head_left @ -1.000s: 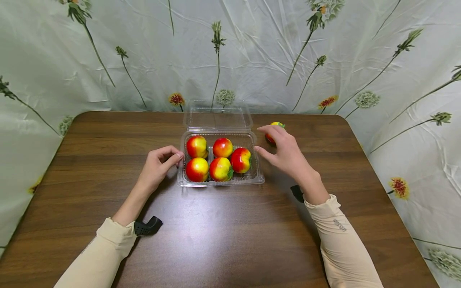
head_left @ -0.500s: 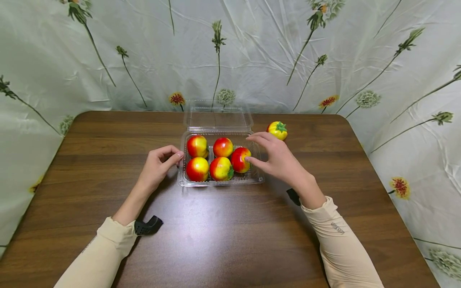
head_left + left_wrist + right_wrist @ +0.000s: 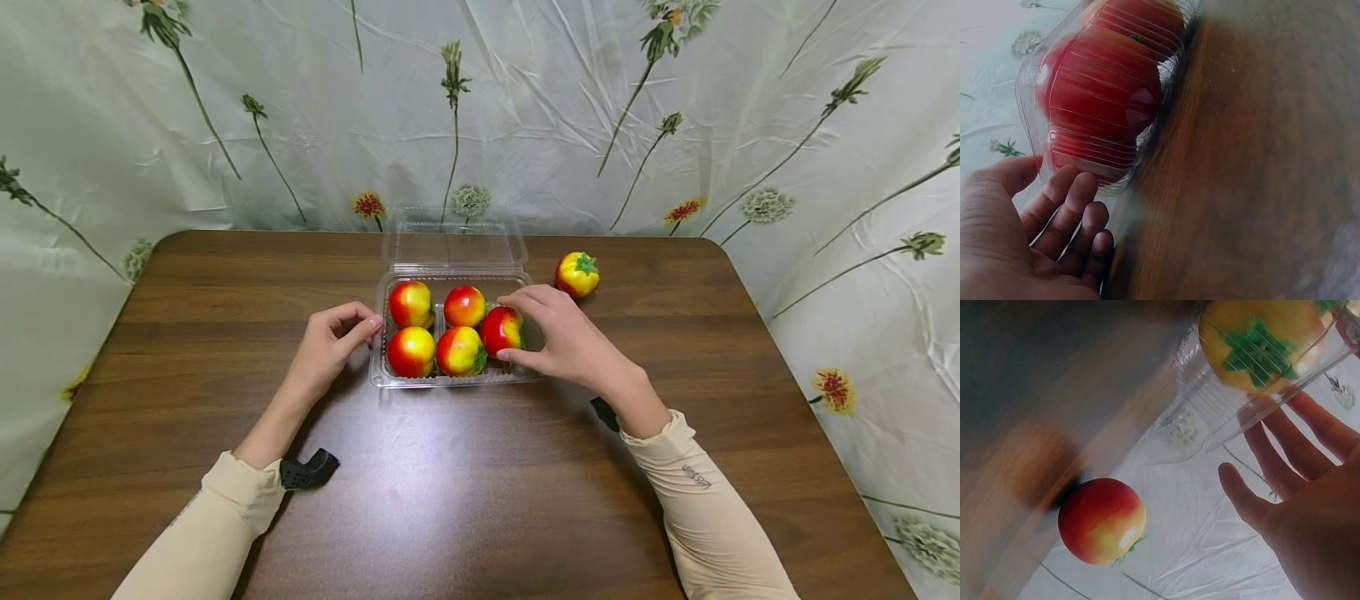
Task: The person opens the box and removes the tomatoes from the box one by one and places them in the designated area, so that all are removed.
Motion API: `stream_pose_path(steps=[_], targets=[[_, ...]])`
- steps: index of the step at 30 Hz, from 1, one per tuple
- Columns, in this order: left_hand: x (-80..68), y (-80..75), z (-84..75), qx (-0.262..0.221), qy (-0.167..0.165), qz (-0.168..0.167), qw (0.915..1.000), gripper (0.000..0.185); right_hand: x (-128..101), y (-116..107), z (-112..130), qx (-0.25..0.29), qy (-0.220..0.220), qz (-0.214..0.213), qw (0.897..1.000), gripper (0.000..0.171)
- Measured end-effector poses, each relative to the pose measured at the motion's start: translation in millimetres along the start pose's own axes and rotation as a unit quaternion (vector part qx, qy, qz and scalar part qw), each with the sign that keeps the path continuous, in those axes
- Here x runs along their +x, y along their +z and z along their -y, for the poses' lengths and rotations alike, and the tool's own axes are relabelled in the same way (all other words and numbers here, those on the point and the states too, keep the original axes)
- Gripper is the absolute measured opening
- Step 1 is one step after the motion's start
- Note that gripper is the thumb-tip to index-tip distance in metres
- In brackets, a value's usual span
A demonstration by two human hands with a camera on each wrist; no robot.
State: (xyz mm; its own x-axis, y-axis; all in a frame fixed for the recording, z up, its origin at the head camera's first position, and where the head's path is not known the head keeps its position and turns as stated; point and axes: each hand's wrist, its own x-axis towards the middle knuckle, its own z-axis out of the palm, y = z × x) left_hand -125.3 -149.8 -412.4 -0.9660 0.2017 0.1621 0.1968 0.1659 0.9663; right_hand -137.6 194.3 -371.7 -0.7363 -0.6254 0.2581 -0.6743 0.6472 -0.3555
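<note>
A clear plastic clamshell container (image 3: 465, 383) stands on the table, its lid (image 3: 457, 243) tipped back. Several shiny red-and-yellow fruits, persimmon-like with green calyxes, fill its two rows. My left hand (image 3: 324, 346) pinches the container's left rim; the left wrist view shows the thumb and index finger at that rim (image 3: 1034, 134). Over the right end of the box, my right hand (image 3: 566, 340) holds the rightmost fruit (image 3: 502, 332), thumb at its near side and fingers at its far side. In the right wrist view, the fingers reach over the rim behind a fruit (image 3: 1216, 337).
A loose fruit (image 3: 577, 275), calyx up, lies on the table to the right of the container, beyond my right hand. The brown wooden table (image 3: 420, 500) ends at a back edge against a pale flowered cloth (image 3: 315, 108). Black wrist straps (image 3: 309, 472) sit at both sleeves.
My right hand has moved left from beside the loose fruit, across the container's right rim, onto the rightmost fruit. The loose fruit is uncovered now. My left hand stays at the rim.
</note>
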Motion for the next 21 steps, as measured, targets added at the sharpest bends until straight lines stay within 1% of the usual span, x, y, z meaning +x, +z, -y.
stream_pose_path(steps=[8, 13, 21], targets=[[0.0, 0.3, -1.3, 0.001, 0.001, 0.0, 1.0, 0.015, 0, 4, 1, -0.029, 0.008, 0.03, 0.999, 0.072], [0.5, 0.2, 0.6, 0.002, 0.003, 0.0, 1.0, 0.015, 1, 5, 0, -0.033, 0.011, 0.034, 0.999, 0.072], [5.4, -2.9, 26.5, 0.003, 0.007, -0.006, 1.0, 0.014, 0, 4, 0, -0.033, 0.006, 0.03, 0.999, 0.071]])
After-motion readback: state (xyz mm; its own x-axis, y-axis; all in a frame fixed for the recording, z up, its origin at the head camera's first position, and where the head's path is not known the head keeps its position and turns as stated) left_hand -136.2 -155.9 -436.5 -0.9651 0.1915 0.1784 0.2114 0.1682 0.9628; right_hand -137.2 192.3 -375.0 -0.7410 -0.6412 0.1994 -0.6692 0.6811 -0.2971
